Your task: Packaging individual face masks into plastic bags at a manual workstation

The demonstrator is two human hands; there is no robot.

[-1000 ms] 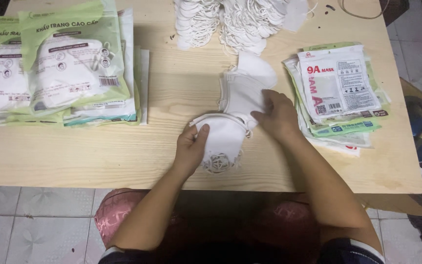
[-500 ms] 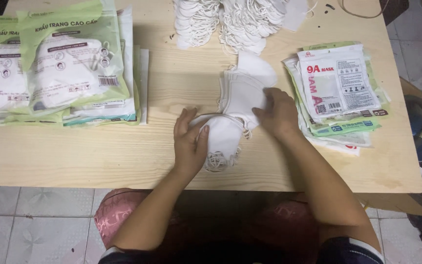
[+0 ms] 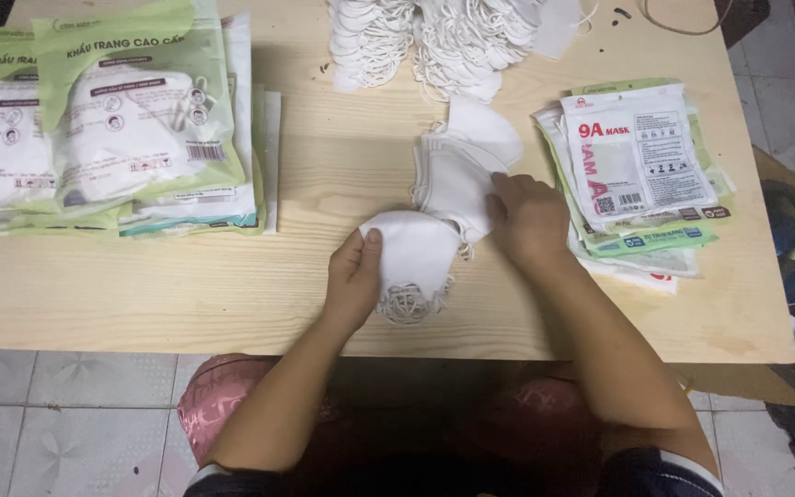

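A small stack of folded white face masks [image 3: 416,258] lies near the front edge of the wooden table [image 3: 140,294], its ear loops bunched at the near side. My left hand [image 3: 353,276] grips this stack at its left edge, thumb on top. Just behind it sits a second stack of white masks [image 3: 453,179]. My right hand [image 3: 528,216] rests on that stack's right side, fingers curled on the top mask.
Filled green-and-clear mask packets [image 3: 112,129] are piled at the left. Flat empty packets [image 3: 641,166] lie stacked at the right. A heap of loose white masks [image 3: 434,37] sits at the far edge. Tiled floor lies below the table's front edge.
My left hand slid from on top of the near stack to its left edge and gripped it. The stack's top mask now lies flatter. My right hand barely moved.
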